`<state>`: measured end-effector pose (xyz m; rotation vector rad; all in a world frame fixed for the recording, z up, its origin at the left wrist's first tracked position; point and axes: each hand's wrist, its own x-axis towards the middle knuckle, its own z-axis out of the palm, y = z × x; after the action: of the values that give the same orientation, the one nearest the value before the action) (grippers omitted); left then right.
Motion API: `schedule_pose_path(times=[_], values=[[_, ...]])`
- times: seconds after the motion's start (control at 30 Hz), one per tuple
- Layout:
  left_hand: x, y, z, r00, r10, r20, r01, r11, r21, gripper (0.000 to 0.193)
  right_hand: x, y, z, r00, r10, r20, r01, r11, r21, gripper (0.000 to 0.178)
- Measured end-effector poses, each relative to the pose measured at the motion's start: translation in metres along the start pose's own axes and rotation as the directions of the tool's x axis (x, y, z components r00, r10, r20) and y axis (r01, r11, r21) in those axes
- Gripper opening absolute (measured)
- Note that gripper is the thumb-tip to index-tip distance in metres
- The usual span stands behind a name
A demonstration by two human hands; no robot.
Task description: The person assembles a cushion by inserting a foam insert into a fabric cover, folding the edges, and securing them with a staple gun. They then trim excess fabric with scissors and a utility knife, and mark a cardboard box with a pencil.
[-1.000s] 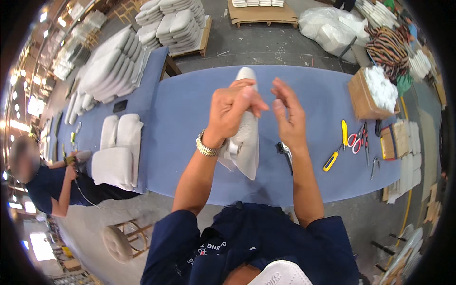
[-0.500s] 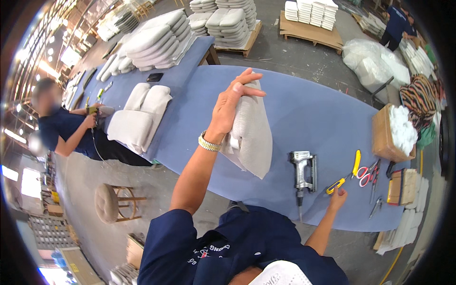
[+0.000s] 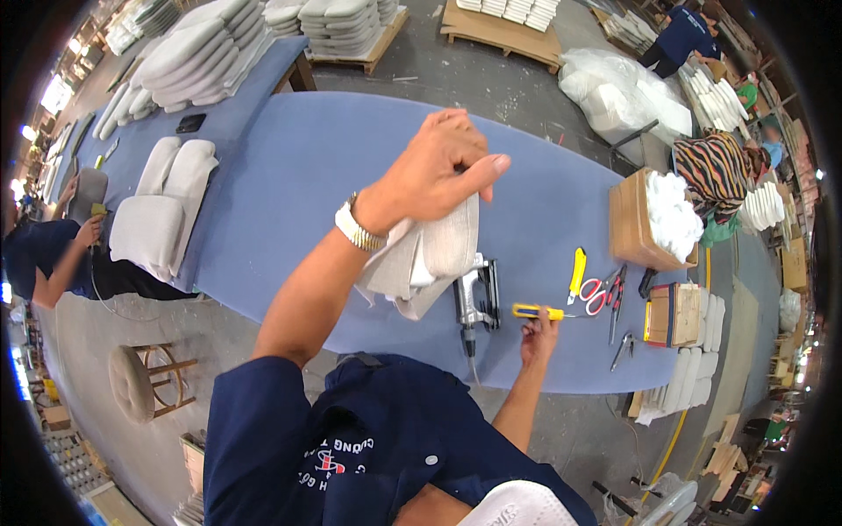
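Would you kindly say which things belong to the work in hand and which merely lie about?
Work in hand:
pale cushion, at the left hand
yellow screwdriver, in the right hand
staple gun, probably

Seemingly lying about:
yellow cutter
scissors
cardboard box

We had our left hand (image 3: 438, 171) over a pale cushion (image 3: 452, 244) and held a yellow-handled screwdriver (image 3: 528, 311) in our right hand (image 3: 537, 340). On the blue table (image 3: 281, 202), we saw a staple gun (image 3: 474, 302) near the cushion and scissors (image 3: 596, 300) farther right.
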<state>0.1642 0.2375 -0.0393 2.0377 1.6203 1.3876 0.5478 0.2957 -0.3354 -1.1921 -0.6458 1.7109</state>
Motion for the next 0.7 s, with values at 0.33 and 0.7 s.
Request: schedule_pose_path(times=[0.33, 0.7], values=[[0.028, 0.020, -0.012, 0.945, -0.239, 0.223, 0.215, 0.968, 0.129, 0.061, -0.080, -0.209, 0.206, 0.529, -0.532, 0.661, 0.406, 0.843, 0.354, 0.054], [0.004, 0.016, -0.020, 0.979, -0.198, 0.049, 0.196, 0.979, 0.048, 0.058, -0.146, -0.235, 0.314, 0.251, -0.301, 0.920, 0.936, 0.319, -0.151, 0.032]])
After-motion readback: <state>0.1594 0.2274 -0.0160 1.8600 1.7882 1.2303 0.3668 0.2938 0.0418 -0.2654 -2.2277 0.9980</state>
